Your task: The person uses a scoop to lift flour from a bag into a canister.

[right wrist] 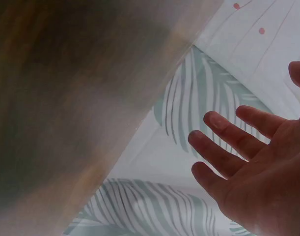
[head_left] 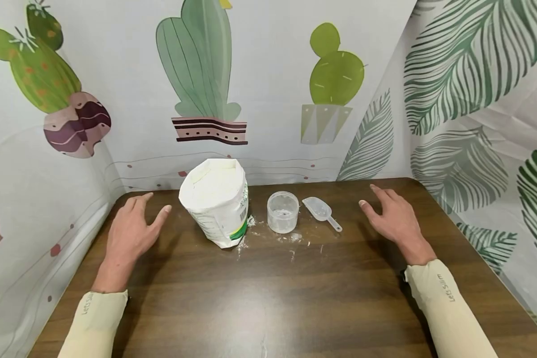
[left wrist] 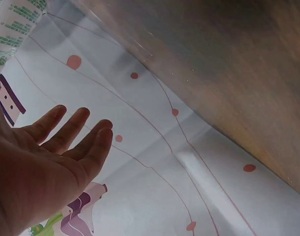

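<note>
In the head view my left hand [head_left: 133, 229] is over the table's left side, fingers relaxed, holding nothing. To its right stands an opened white bag of white powder [head_left: 215, 209], apart from the hand. A clear plastic jar [head_left: 283, 213] without a lid stands in the middle, a little powder in its bottom. Beside it lies a translucent scoop [head_left: 320, 211], its handle pointing toward the front right. My right hand [head_left: 396, 221] is to the right of the scoop, fingers spread and nothing held. Both wrist views show bare palms, the left hand [left wrist: 46, 162] and the right hand [right wrist: 258, 167].
White powder [head_left: 295, 237] is spilled on the brown wooden table [head_left: 250, 298] around the bag and jar. A printed cloth [head_left: 268, 74] with cacti and leaves hangs close behind the table's back edge and along both sides.
</note>
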Available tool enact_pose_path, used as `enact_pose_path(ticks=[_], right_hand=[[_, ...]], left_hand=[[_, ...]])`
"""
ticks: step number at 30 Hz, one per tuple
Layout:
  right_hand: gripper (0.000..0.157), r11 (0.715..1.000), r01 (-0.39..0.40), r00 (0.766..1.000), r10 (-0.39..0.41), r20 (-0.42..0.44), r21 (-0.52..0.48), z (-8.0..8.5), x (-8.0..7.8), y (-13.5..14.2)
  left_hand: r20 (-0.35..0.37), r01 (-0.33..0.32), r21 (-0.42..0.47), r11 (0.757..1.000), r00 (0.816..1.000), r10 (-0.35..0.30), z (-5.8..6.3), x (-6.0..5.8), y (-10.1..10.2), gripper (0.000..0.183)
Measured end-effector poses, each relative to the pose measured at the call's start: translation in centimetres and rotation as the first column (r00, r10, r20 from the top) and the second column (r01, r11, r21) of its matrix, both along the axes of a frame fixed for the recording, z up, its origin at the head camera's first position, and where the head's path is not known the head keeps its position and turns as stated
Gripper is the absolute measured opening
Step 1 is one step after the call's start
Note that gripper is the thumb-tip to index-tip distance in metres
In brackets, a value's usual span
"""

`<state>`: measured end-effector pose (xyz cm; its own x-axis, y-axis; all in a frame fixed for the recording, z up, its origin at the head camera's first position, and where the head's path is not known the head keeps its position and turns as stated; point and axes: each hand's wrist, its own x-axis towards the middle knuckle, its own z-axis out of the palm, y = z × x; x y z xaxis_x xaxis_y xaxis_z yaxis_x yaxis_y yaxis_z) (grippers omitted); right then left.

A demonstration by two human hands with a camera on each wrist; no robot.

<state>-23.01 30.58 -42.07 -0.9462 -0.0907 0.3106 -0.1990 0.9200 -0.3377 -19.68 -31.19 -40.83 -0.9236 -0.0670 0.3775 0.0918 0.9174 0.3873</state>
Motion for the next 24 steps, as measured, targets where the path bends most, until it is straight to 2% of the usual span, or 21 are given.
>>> enact_pose_path(ticks=[6,14,19,24], right_hand=[[0.068,1.0,-0.012,1.0,0.012,0.023,-0.024,0.3,0.2,-0.5],[0.065,0.999,-0.024,1.0,0.024,-0.007,-0.031,0.3,0.4,-1.1],[0.065,0.999,-0.041,0.999,0.041,-0.024,-0.031,0.3,0.5,-1.5],[0.064,0.998,-0.062,0.998,0.062,-0.03,-0.029,0.4,0.4,-2.1]], left_hand=[[0.014,0.032,0.032,0.999,0.999,-0.033,0.1,0.0,0.3,0.076],[0.039,0.064,0.102,0.993,0.997,-0.068,0.1,0.0,0.8,0.07],[0.009,0.109,0.19,0.976,0.994,-0.113,0.1,-0.2,1.1,0.063],[0.021,0.14,0.277,0.951,0.988,-0.151,0.0,-0.1,1.6,0.062]])
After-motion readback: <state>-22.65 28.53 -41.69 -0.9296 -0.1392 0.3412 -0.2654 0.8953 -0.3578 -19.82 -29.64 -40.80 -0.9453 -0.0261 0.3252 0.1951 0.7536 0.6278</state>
